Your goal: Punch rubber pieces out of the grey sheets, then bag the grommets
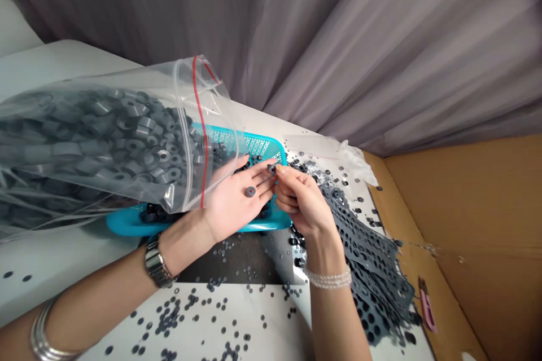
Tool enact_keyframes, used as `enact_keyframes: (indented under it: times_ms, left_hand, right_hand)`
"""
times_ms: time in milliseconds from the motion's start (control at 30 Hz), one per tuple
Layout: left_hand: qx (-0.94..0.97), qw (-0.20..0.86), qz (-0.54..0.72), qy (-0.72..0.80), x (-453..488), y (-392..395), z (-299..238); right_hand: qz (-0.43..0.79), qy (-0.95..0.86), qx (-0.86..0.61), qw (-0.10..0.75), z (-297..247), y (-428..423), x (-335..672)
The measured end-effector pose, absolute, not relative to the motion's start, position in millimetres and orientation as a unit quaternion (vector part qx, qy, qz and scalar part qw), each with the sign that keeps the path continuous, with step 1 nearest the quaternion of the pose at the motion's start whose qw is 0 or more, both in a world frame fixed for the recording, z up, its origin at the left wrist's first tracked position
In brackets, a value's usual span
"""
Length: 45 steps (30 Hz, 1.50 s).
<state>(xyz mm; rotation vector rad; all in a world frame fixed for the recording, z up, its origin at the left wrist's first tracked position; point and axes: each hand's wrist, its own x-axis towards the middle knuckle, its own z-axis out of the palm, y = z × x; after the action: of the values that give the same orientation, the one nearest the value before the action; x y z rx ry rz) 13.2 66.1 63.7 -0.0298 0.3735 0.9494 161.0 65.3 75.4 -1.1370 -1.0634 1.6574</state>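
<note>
My left hand lies palm up with its fingers spread, over the blue plastic basket. A small grey rubber ring rests loose on that palm. My right hand pinches another small grey ring between thumb and forefinger, just above the left fingertips. To the left, a clear zip bag with a red stripe is full of grey rings; its mouth reaches over the basket beside my left hand. More dark pieces lie in the basket, partly hidden by my hands and the bag.
Punched grey rubber sheets are piled right of my right forearm. Small dark discs are scattered over the white table. A pink-handled cutter lies by the cardboard at right. A grey curtain hangs behind.
</note>
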Motion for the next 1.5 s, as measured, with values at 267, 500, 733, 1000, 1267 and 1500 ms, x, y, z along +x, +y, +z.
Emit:
enact_keyframes:
  times_ms: [267, 500, 733, 1000, 1267, 1500]
  left_hand:
    - [-0.026, 0.872, 0.457, 0.171, 12.4, 66.8, 60.3]
    - [0.015, 0.879, 0.453, 0.151, 10.9, 65.7, 61.5]
    - [0.022, 0.859, 0.46, 0.222, 9.4, 64.8, 67.0]
    - [0.0, 0.838, 0.48, 0.261, 13.4, 67.3, 67.3]
    - [-0.039, 0.835, 0.488, 0.252, 17.9, 65.4, 42.9]
    - [-0.021, 0.848, 0.486, 0.211, 13.2, 70.8, 28.2]
  right_hand:
    - [0.729, -0.324, -0.403, 0.448, 74.4, 67.3, 159.6]
    - [0.777, -0.277, -0.357, 0.438, 75.7, 69.6, 163.9]
    - [0.603, -0.522, -0.479, 0.368, 80.5, 58.0, 146.1]
    - [0.642, -0.469, -0.474, 0.377, 67.5, 58.7, 140.6]
    - [0.588, -0.273, -0.411, 0.641, 84.9, 113.7, 141.7]
    - [0.464, -0.601, -0.416, 0.5, 135.5, 85.0, 61.5]
